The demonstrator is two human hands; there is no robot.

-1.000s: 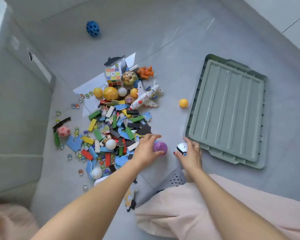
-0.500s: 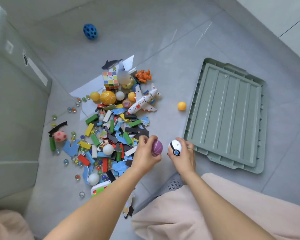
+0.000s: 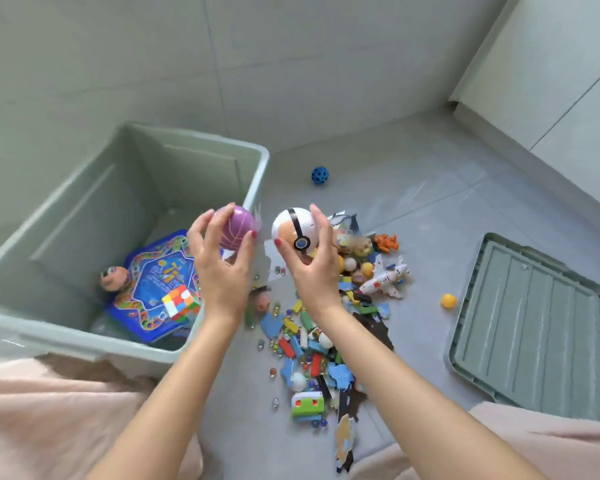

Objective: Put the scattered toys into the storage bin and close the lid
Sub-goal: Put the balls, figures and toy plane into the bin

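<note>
- A purple ball (image 3: 238,227) is gripped by the left hand (image 3: 222,268) and a white ball (image 3: 293,227) by the right hand (image 3: 314,268), near the storage bin (image 3: 262,161).
- A board game (image 3: 160,282) and puzzle cube (image 3: 181,303) are already binned.
- Most scattered toys (image 3: 312,341) remain; the lid (image 3: 527,327) is off.

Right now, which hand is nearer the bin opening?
Left. The left hand, gripping the purple ball, is over the storage bin's right rim; the right hand, gripping the white ball, is outside, above the toy pile.

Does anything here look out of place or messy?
Yes. A heap of toys lies scattered on the floor beside the open storage bin, with a blue ball and a yellow ball strayed from it. The bin's lid lies flat on the floor, off the bin.
</note>
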